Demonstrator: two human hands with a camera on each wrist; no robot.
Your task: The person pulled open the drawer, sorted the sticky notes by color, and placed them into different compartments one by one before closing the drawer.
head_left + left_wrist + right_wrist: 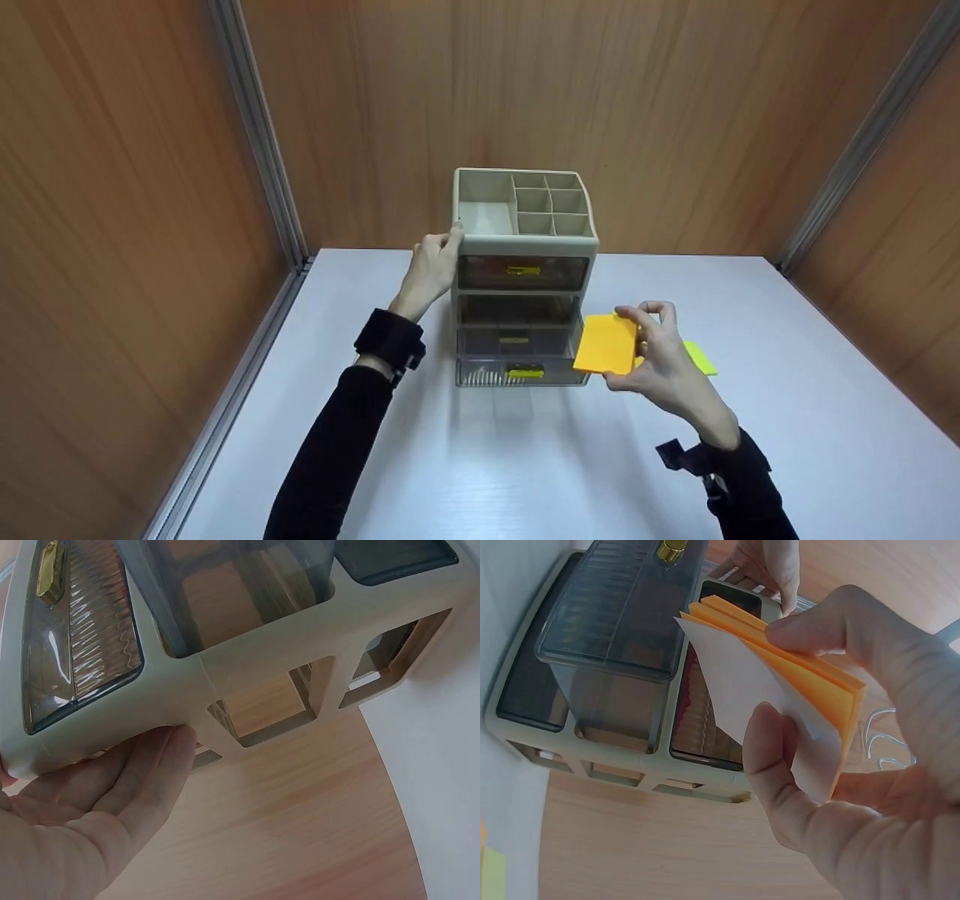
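An orange sticky-note pad (pixel 606 343) held up beside a small drawer organizer (pixel 523 277) on a white table (pixel 480 450).

The right hand (pixel 664 360) pinches the pad between thumb and curled fingers, holding it in the air just to the right of the organizer's lower drawers; the right wrist view shows its white backing sheet under the thumb. The bottom drawer (pixel 523 371) stands pulled out toward the person, its yellow handle to the front. The left hand (pixel 433 270) rests against the organizer's upper left corner, fingers straight along the beige frame and gripping nothing. The top of the organizer is a tray of open compartments. A yellow-green sticky-note pad (pixel 700 358) lies on the table behind the right hand. Wood-grain panels wall in the table.
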